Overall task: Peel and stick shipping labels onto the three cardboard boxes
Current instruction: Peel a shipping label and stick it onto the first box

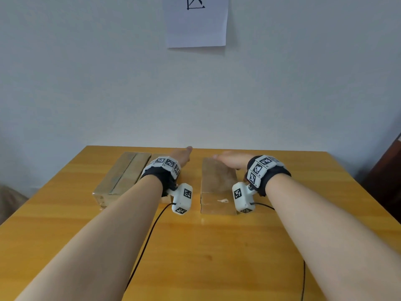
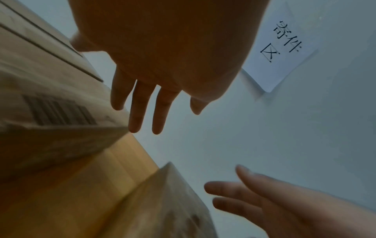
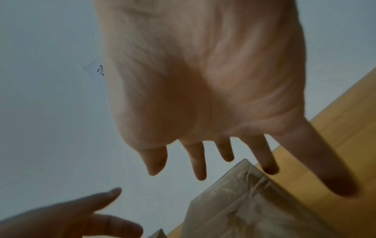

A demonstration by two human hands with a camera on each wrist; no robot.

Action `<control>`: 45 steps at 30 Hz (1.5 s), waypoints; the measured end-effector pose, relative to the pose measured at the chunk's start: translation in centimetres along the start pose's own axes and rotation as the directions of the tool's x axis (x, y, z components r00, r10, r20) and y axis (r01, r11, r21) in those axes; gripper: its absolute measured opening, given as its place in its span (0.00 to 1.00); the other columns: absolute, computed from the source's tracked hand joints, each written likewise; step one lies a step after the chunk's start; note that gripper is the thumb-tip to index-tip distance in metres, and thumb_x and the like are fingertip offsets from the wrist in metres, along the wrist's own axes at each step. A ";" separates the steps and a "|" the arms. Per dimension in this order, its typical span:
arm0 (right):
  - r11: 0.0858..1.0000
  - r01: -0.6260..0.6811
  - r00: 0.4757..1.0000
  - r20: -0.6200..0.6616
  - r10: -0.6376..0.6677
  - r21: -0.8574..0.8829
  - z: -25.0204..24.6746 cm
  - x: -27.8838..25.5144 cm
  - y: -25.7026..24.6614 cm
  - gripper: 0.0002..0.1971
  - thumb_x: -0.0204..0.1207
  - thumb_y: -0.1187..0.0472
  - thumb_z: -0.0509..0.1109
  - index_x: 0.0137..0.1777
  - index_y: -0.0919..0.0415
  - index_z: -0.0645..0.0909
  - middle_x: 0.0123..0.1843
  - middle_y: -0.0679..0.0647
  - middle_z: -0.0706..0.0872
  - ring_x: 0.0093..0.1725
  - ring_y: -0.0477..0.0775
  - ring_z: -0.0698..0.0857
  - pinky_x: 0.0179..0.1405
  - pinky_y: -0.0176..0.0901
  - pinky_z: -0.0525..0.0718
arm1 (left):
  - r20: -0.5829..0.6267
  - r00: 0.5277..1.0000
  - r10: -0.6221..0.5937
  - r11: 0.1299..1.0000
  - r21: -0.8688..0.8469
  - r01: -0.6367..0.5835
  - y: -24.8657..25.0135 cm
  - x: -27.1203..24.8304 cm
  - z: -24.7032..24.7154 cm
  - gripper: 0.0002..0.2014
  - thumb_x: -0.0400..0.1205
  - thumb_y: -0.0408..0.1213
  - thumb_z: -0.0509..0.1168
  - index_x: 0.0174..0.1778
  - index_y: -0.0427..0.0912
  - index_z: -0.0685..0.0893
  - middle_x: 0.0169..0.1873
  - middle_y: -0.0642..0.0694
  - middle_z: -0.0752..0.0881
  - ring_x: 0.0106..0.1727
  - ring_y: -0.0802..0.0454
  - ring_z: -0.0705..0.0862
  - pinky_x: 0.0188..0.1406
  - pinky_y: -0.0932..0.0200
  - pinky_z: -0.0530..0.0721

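Three brown cardboard boxes lie on the wooden table (image 1: 217, 246). The left box (image 1: 121, 179) is taped along its top. My left wrist hides most of the middle box (image 1: 156, 157), whose barcode-printed side (image 2: 50, 109) shows in the left wrist view. The right box (image 1: 217, 183) is wrapped in clear tape (image 3: 254, 209). My left hand (image 1: 183, 153) reaches out over the middle box with straight fingers (image 2: 142, 104) and holds nothing. My right hand (image 1: 227, 159) is flat and spread (image 3: 203, 153) over the right box's far end, also holding nothing. I see no label sheet.
A white paper sign (image 1: 196, 22) with black characters hangs on the pale wall behind the table. A small white scrap (image 1: 222, 200) sits on the right box's near part. Black cables (image 1: 147, 240) trail from both wrist cameras across the table. Dark furniture (image 1: 388, 181) stands at the right.
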State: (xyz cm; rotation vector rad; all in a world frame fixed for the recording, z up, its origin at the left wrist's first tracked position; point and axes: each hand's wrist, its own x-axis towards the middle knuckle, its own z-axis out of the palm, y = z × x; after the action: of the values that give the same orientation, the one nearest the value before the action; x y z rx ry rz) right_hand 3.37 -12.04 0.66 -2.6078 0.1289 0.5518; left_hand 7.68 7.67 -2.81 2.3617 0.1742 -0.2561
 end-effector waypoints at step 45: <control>0.808 -0.586 0.789 -0.179 0.587 0.065 3.8 5.1 22.7 0.40 0.64 0.45 0.85 0.74 0.59 0.76 0.76 0.65 0.74 0.79 0.70 0.70 0.76 0.65 0.78 | 0.179 0.975 0.129 0.957 0.236 -0.170 9.5 -6.8 9.3 0.19 0.93 0.44 0.54 0.71 0.36 0.80 0.72 0.38 0.81 0.67 0.38 0.82 0.58 0.52 0.77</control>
State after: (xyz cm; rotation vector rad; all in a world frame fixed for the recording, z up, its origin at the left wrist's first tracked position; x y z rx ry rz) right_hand 2.53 -30.35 -14.11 -2.5815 1.0359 0.4912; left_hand 1.76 -5.98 -1.43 2.5735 -0.1231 -0.4148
